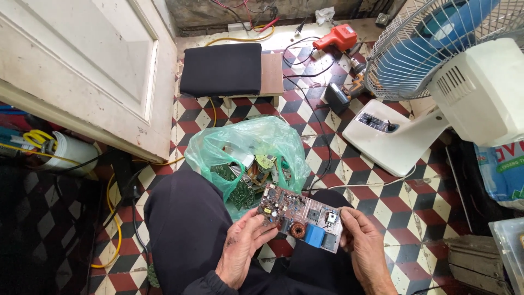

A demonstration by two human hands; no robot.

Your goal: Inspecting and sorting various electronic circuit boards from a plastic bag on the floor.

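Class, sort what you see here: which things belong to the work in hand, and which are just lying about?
In hand: circuit board, held by left hand and right hand; green bag of boards.

Lying about: fan, orange drill, black-cushioned stool, white door.

The circuit board (302,217) looks matt, with a copper wire coil and a glossy blue plastic part. The green bag (248,143) is thin, shiny, crinkled plastic. The floor (382,188) tiles are smooth.

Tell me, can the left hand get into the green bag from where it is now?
Probably yes. The green bag lies open just beyond the left hand, with nothing between them, but that hand holds one end of the circuit board.
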